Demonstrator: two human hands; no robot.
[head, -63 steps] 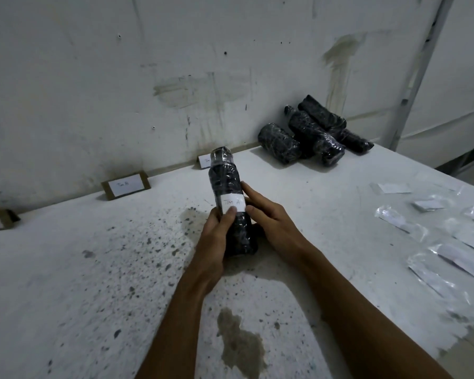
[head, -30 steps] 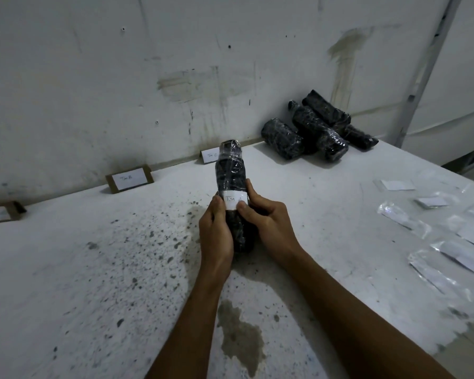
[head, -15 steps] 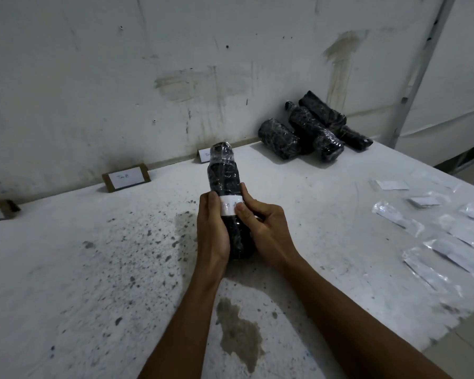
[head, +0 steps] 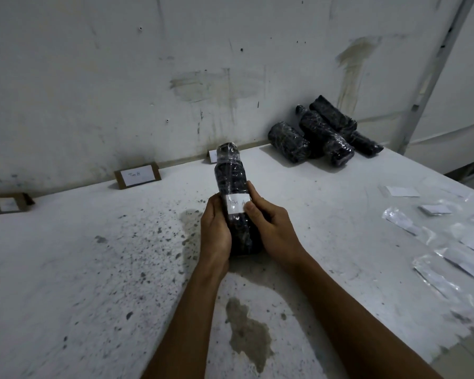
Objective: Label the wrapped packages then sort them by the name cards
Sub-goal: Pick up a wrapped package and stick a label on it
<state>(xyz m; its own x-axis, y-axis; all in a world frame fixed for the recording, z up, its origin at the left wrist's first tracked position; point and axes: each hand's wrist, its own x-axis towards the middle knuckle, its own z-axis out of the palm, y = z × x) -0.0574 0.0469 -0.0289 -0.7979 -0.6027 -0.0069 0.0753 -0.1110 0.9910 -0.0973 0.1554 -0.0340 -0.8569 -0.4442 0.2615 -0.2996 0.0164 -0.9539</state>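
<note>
Both hands grip the package; right thumb apparently on its label.

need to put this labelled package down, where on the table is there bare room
Bare patches: the speckled table left of the left hand, in front of the Tim B card and the far-left card; also the strip between the right hand and the label sleeves. Crowded: the back right corner, with its pile of packages, and the right edge.

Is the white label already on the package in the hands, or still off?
On. The white label lies flat across the wrapped package, with the right hand thumb pressing its edge and the left hand gripping the package.
</note>
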